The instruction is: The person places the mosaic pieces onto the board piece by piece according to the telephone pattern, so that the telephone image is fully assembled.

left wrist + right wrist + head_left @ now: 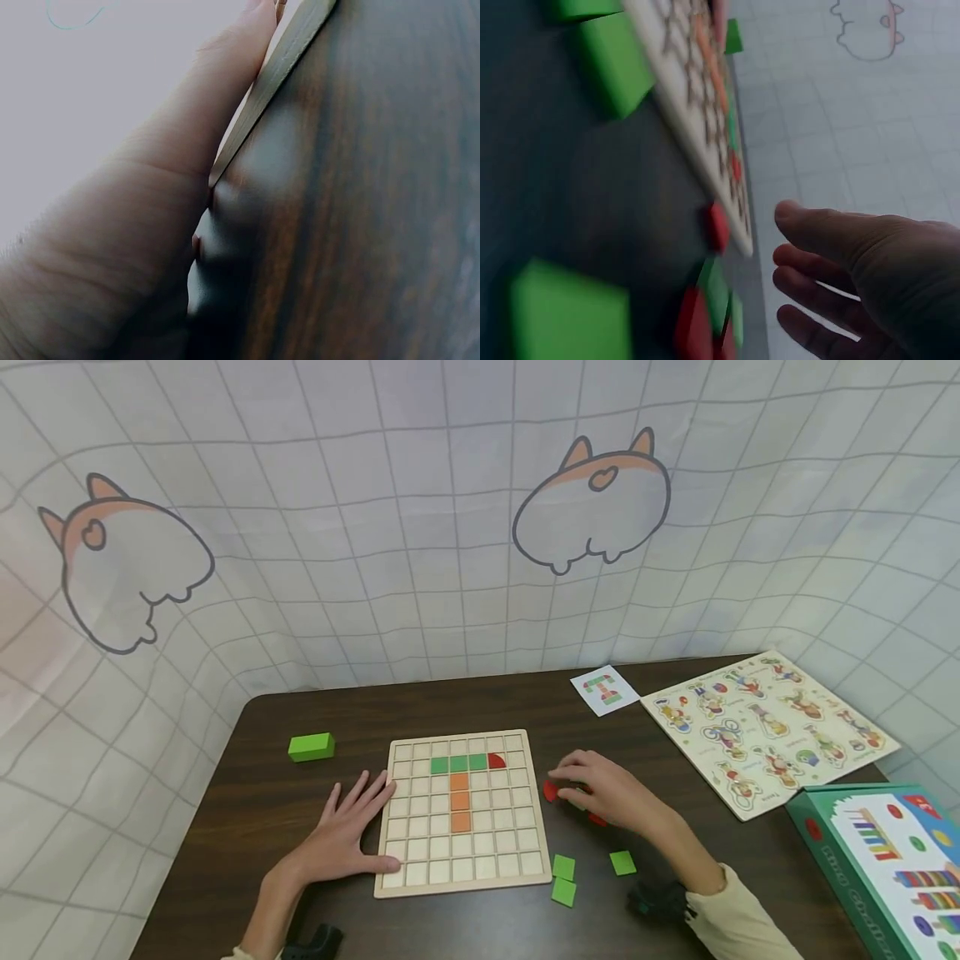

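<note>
A pale wooden grid board (465, 888) lies on the dark table. Set in its squares are a row of green squares (458, 764) ending in a red quarter-round (496, 761), and a column of orange squares (460, 802) beneath. My left hand (341, 839) rests at the board's left side, fingers spread, thumb over the lower left corner; the left wrist view shows the thumb along the board's edge (277, 71). Right of the board, my right hand (611, 789) hovers over loose red and green pieces, partly hiding them. A red piece (717, 227) lies near the board's rim. Nothing shows between thumb and fingers.
Several loose green squares (563, 868) lie by the board's lower right corner. A green block (311, 747) stands at the back left. At the back right are a pattern card (604, 691) and a picture puzzle board (768, 760), with a teal box (847, 877) in front.
</note>
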A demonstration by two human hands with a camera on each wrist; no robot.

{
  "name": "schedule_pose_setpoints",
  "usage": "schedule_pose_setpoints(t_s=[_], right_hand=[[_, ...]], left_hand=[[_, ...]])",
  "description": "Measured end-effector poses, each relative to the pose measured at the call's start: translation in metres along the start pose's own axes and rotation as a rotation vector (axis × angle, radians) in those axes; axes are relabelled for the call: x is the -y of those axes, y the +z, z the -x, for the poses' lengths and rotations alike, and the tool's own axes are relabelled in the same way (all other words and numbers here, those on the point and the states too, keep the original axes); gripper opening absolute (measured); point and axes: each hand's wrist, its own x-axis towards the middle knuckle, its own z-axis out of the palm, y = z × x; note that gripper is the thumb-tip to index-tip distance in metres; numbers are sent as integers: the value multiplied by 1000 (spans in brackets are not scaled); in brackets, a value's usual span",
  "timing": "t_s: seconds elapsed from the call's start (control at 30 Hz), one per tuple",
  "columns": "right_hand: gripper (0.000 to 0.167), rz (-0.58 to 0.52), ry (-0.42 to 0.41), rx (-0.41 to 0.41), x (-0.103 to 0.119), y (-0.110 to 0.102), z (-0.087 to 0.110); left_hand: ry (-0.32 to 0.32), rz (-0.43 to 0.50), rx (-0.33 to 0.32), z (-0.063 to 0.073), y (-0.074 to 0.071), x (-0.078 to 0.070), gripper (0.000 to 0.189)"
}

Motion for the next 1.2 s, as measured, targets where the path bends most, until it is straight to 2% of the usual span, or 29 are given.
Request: schedule_pose_setpoints(t_s=[0.13,0.3,0.57,0.93,1.2], right_hand=[[31,22,29,-25,-17,-5,28],[31,25,60,-56,-28,-7,40],[28,56,67,-46,-25,-6,37],[36,86,193,22,-25,2,30],[21,142,190,-37,-25,9,30]], left_hand=[[1,5,2,0,0,0,106],[-8,6,5,1,-1,0,106],[-7,3,6,2,1,0,106],[-11,6,4,2,0,-2,106],[1,-2,0,0,-2,-3,107]])
